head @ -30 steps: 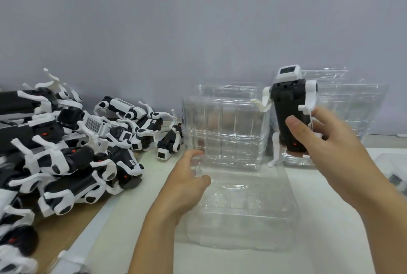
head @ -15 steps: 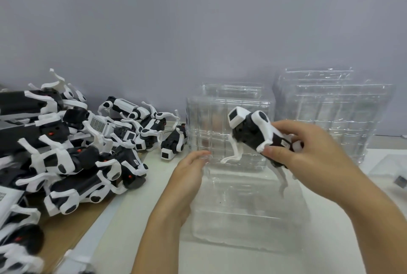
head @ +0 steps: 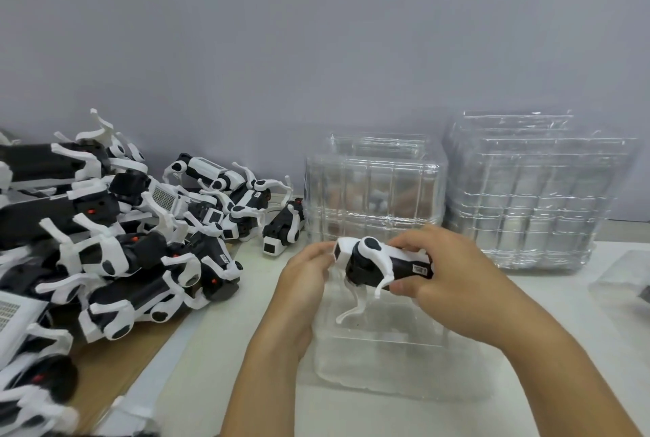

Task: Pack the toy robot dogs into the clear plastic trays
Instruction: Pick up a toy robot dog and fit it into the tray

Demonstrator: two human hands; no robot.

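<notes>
Centre of frame: black-and-white toy robot dog [head: 381, 266] held in the air, body lying roughly level, white head end toward frame left, white legs dangling down

Right hand [head: 453, 282] wraps the dog's rear half from the right side — fingers curled over the top, thumb pressing underneath near the small label. Left hand [head: 306, 282] comes in from frame left, fingertips pinching the white head end

Directly below the dog: clear moulded plastic tray [head: 387, 362], lying flat on the white table [head: 218, 366]; one leg tip hangs close to the tray, contact cannot be told

Behind the hands, mid-frame: stack of clear plastic trays [head: 373, 187]. To its right, a second, taller stack of clear trays [head: 538, 190], against the grey wall [head: 316, 32]

Left third of frame: heap of black-and-white robot dogs [head: 116, 243], lying jumbled, partly on a brown cardboard sheet [head: 119, 369]
</notes>
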